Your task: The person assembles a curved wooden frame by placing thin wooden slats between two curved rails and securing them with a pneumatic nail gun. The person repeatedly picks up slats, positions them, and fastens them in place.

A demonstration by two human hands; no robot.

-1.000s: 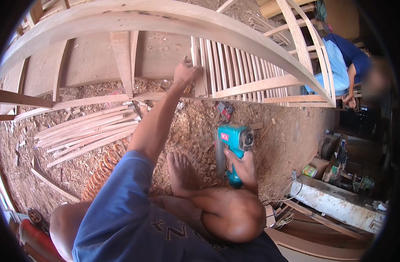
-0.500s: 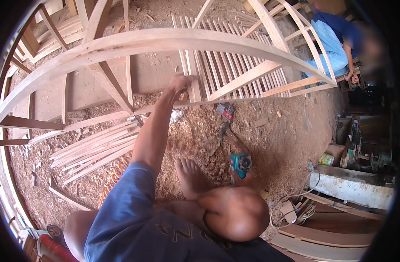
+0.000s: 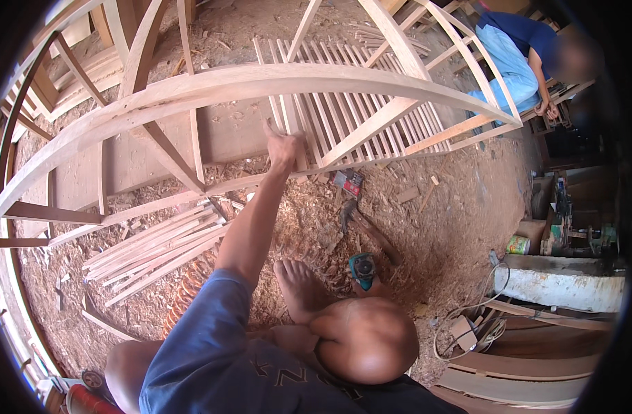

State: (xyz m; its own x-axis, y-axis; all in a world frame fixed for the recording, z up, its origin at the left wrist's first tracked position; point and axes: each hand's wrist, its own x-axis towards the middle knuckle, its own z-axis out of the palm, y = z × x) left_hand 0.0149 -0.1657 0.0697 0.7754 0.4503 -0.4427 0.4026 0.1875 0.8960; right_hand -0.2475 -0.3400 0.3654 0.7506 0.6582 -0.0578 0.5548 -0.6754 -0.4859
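Note:
My left hand is at the near end of a pale wooden slat in a curved wooden frame. One finger points away from me, while the others bend round the slat. Close-set slats run across the frame to its right. By my raised knee is a teal power tool, with a patch of skin just below it. My right hand is mostly hidden behind the knee; its fingers do not show, though the tool appears to be in its grip.
A hammer and a small red-and-grey packet lie among wood shavings. Loose strips are piled at left, near an orange coiled hose. Another person sits at far right. A cable loops near curved boards.
My left hand has shifted toward me along the slat, and a finger now sticks out. The teal tool has moved left, uncovering the hammer's handle end.

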